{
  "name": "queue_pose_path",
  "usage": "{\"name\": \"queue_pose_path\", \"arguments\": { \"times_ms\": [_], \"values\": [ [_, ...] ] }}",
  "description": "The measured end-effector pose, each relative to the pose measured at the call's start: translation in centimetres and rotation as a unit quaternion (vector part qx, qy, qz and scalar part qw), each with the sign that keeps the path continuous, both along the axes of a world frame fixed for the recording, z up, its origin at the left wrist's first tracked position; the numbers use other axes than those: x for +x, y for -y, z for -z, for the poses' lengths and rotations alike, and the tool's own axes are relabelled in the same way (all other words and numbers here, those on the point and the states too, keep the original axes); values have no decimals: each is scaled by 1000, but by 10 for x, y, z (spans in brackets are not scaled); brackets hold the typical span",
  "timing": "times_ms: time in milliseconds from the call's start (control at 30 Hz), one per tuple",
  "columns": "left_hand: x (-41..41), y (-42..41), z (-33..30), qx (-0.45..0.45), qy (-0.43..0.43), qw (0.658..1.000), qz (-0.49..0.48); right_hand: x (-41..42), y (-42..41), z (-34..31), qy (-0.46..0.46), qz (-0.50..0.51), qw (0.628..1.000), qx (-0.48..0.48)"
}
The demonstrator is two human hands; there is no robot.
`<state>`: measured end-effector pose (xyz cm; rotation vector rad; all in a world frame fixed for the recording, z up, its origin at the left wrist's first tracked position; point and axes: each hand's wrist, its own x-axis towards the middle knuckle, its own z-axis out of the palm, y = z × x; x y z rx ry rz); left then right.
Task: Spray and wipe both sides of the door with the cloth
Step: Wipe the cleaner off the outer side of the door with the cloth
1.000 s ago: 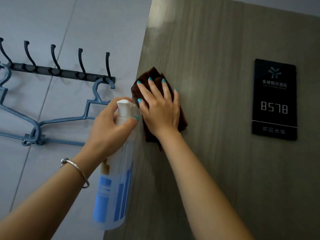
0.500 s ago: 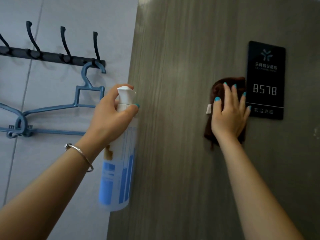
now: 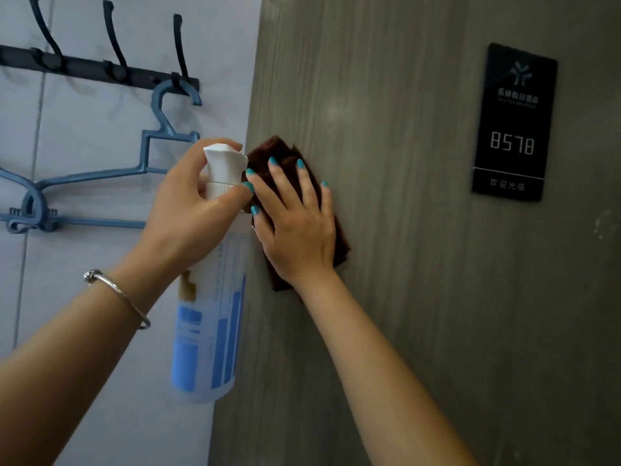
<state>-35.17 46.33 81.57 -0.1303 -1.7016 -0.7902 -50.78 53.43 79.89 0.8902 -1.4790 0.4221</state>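
Pressing flat on the brown cloth (image 3: 285, 156), right hand (image 3: 299, 227) has fingers spread straight, holding it against the grey door (image 3: 396, 230) near the door's left edge, well left of the black sign (image 3: 512, 122) reading 8578. Left hand (image 3: 188, 210) is curled round the neck of the spray bottle (image 3: 208, 331), bottle upright just beside the door edge, white nozzle touching near the cloth, bracelet (image 3: 117, 294) on that wrist. Blue hanger (image 3: 100, 176) hangs from hook rack (image 3: 100, 67) on the tiled wall left.
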Motion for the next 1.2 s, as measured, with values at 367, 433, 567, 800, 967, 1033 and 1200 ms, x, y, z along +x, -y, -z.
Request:
{"name": "queue_pose_path", "arguments": {
  "times_ms": [367, 433, 567, 800, 967, 1033, 1200],
  "values": [
    [-21, -22, 13, 23, 6, 999, 29, -101, -163, 6, 113, 23, 981, -157],
    [-22, -18, 19, 25, 5, 999, 20, -107, -175, 10, 159, 22, 967, -198],
    [-14, -4, 26, 44, 7, 999, 1, -89, -146, 13, 231, 19, 925, -300],
    [9, 20, 39, 32, 17, 997, -61, -7, -10, 52, 165, -3, 949, -268],
    [18, 26, 44, 35, 12, 997, -74, 29, 45, 87, 80, -13, 988, -132],
    [21, 28, 47, 37, 11, 996, -77, 25, 39, 94, 47, -10, 995, -84],
    [19, 23, 59, 28, 21, 997, -73, -3, -8, 107, 18, -21, 999, -36]
  ]
}}
